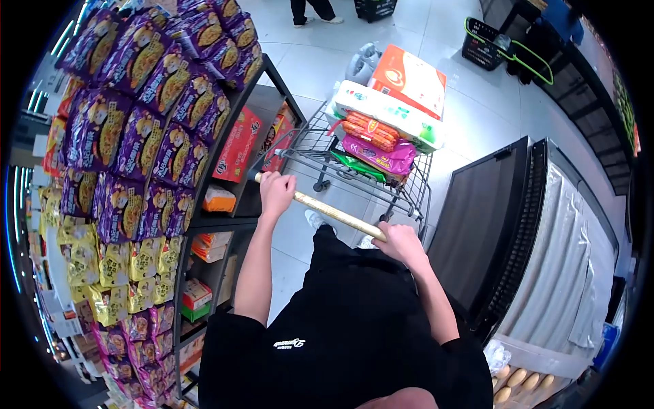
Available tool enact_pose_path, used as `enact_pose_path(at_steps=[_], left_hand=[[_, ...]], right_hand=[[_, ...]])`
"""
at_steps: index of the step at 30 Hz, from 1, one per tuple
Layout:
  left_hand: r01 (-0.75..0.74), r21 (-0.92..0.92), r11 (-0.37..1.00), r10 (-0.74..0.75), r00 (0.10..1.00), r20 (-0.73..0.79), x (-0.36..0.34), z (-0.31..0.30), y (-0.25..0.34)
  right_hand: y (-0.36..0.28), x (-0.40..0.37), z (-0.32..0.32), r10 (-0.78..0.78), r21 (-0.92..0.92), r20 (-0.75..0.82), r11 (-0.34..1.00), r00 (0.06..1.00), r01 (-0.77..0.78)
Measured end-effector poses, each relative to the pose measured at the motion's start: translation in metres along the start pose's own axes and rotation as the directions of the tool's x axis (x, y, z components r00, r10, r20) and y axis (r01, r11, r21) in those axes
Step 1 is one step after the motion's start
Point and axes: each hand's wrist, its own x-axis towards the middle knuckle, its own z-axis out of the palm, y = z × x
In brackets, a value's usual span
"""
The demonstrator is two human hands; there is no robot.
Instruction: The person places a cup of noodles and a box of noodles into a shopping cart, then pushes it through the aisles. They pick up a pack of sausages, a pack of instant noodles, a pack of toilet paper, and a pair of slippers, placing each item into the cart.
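My left hand (276, 193) is wrapped round the left end of the cart's yellowish handle bar (334, 214). Farther right along the same bar, my right hand (400, 241) is closed on it. Ahead of the bar is the wire shopping cart (310, 144). It holds an orange and white box-like pack (412, 76), a long white and green pack (368, 102), a pack of reddish sausages (370, 131), a purple-pink bag (381, 155) and a green packet (357, 165).
Purple snack packets (139, 65) and yellow packets (112, 266) hang on the left beside a dark shelf (221, 235). A dark-fronted case (477, 218) stands on the right. Beyond the cart are a black basket (484, 48) and people, one shown by dark-trousered legs (312, 9).
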Motion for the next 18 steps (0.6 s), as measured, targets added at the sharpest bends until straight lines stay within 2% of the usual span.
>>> enact_pose_path(at_steps=[7,8,12,14,15,16,18], left_hand=[[0.056,0.008,0.998,-0.056,0.998,-0.006,-0.042,-0.002,0.007],[0.063,-0.027,0.998,-0.064,0.997,-0.050,-0.048,-0.001,0.009],[0.074,-0.073,0.995,-0.084,0.986,-0.144,-0.065,-0.002,0.015],[0.097,-0.069,0.993,-0.103,0.990,-0.094,-0.072,-0.009,0.020],[0.117,-0.063,0.991,-0.120,0.991,-0.053,-0.072,-0.011,0.020],[0.128,-0.056,0.990,-0.131,0.990,-0.060,-0.074,-0.011,0.020],[0.119,-0.021,0.993,-0.119,0.993,0.001,-0.078,-0.015,0.020]], right_hand=[[-0.002,-0.014,-0.013,0.028,0.093,0.128,0.995,0.991,-0.040],[0.002,-0.015,-0.011,0.029,0.106,0.142,0.993,0.990,-0.044],[0.010,-0.018,-0.016,-0.005,0.251,0.146,0.968,0.989,-0.032],[0.020,-0.018,-0.013,0.089,0.485,0.167,0.859,0.982,-0.160],[0.019,-0.018,-0.013,0.140,0.521,0.104,0.836,0.985,-0.174],[0.021,-0.014,-0.013,0.127,0.518,0.109,0.839,0.986,-0.165],[0.022,-0.001,-0.010,0.086,0.380,-0.215,0.925,0.973,0.002]])
